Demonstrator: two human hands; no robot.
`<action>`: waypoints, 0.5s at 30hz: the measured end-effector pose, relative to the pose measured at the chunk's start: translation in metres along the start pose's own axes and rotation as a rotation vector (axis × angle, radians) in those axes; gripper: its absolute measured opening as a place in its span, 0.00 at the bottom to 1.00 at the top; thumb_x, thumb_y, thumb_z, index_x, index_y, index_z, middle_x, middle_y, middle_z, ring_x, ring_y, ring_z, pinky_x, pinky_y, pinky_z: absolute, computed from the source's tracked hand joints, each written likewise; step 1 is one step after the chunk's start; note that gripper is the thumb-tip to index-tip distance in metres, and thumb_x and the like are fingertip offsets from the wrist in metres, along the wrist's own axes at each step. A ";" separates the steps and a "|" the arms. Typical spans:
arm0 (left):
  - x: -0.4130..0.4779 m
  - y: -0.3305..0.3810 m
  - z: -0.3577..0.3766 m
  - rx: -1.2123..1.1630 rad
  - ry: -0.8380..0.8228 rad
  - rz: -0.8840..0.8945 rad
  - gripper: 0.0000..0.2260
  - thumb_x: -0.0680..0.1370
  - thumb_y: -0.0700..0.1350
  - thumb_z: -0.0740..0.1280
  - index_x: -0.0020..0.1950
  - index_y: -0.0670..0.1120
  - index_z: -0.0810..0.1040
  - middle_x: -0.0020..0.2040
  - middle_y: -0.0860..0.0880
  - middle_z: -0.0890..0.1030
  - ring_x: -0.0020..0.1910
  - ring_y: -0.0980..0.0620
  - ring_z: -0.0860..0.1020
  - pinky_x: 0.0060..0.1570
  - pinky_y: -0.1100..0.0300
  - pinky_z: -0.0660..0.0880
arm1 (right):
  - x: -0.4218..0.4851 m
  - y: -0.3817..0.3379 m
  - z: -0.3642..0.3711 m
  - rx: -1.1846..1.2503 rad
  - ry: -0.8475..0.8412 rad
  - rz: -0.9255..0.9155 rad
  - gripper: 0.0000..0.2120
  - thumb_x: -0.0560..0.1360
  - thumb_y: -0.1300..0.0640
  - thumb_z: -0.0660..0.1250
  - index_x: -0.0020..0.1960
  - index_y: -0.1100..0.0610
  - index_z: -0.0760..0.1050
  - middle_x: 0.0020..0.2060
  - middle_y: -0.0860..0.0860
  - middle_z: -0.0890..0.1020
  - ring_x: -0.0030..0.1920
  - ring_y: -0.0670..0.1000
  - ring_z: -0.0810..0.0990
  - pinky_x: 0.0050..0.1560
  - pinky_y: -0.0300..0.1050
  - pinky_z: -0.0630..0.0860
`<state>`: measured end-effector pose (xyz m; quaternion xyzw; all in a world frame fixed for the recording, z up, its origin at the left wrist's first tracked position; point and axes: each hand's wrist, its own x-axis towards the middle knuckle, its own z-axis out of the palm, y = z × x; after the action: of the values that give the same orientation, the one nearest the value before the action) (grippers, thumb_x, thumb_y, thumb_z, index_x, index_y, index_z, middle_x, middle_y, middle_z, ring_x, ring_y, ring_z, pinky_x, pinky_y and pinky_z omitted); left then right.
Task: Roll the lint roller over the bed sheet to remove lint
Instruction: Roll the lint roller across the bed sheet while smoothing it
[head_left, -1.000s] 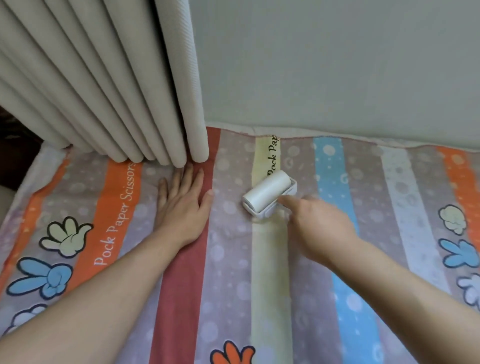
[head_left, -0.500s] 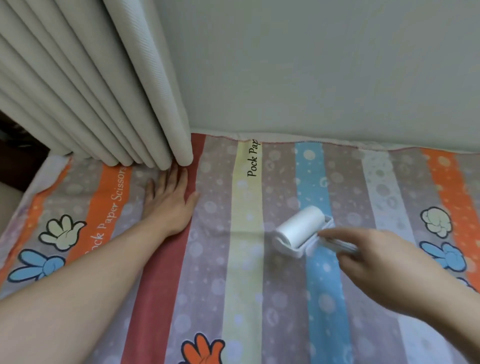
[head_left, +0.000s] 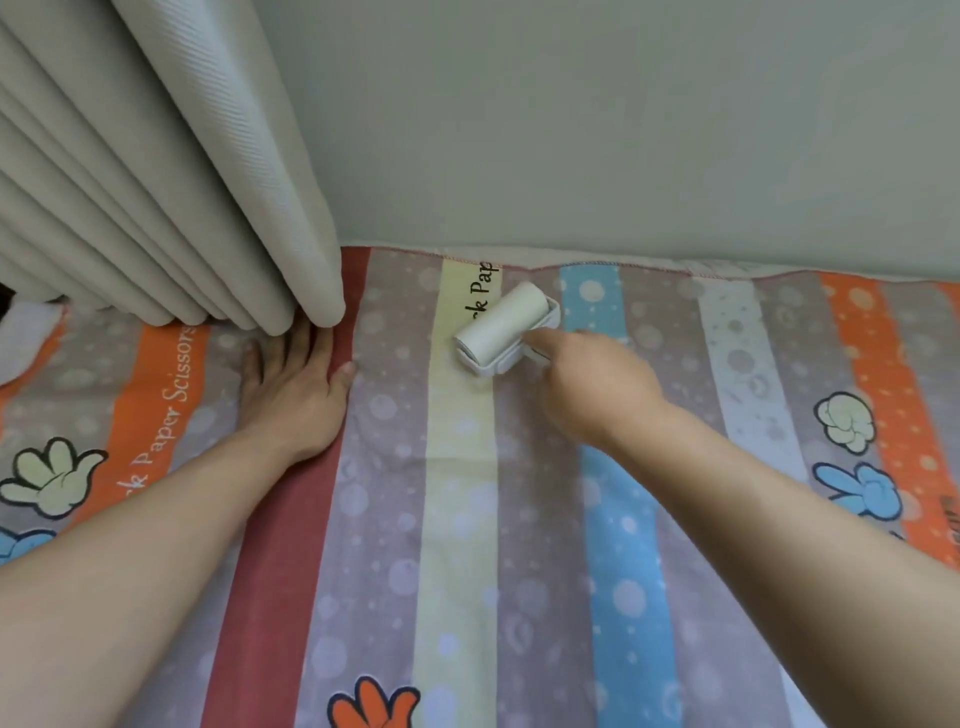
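Lint roller (head_left: 501, 322) rolled leftward, right hand (head_left: 592, 384) gripping (left hand (head_left: 293, 389) flat on sheet (head_left: 457, 519)).

The right hand (head_left: 592, 384) has pushed the lint roller (head_left: 501, 325) off the blue stripe (head_left: 618, 545), up-left onto the yellow stripe (head_left: 457, 519) near the bed sheet's (head_left: 374, 519) far edge.

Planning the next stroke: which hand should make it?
Right. The right hand grips the roller; the left hand lies flat on the sheet, away from it.
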<state>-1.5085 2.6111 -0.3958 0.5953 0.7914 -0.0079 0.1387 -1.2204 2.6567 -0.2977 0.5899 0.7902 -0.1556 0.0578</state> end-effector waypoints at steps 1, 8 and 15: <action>0.000 0.000 0.000 0.010 -0.003 -0.004 0.30 0.84 0.59 0.45 0.82 0.53 0.36 0.83 0.51 0.39 0.81 0.48 0.36 0.78 0.44 0.36 | -0.013 0.011 0.000 -0.007 -0.025 0.003 0.22 0.74 0.60 0.58 0.66 0.45 0.69 0.51 0.54 0.77 0.49 0.60 0.77 0.42 0.48 0.70; -0.001 0.014 -0.012 0.107 -0.061 -0.103 0.30 0.84 0.61 0.45 0.83 0.52 0.41 0.83 0.49 0.43 0.82 0.44 0.41 0.78 0.40 0.44 | -0.105 0.090 0.002 -0.030 -0.075 0.013 0.21 0.77 0.54 0.58 0.68 0.41 0.64 0.52 0.50 0.75 0.51 0.57 0.80 0.42 0.48 0.73; -0.039 0.094 -0.025 -0.087 -0.022 -0.203 0.23 0.85 0.52 0.52 0.77 0.43 0.60 0.78 0.36 0.60 0.77 0.35 0.59 0.73 0.36 0.58 | -0.158 0.149 -0.025 0.183 -0.059 -0.001 0.21 0.79 0.52 0.54 0.70 0.35 0.62 0.48 0.45 0.75 0.49 0.51 0.77 0.45 0.49 0.76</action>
<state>-1.4152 2.6063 -0.3486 0.5052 0.8458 0.0060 0.1715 -1.0298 2.5582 -0.2574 0.5874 0.7710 -0.2447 0.0268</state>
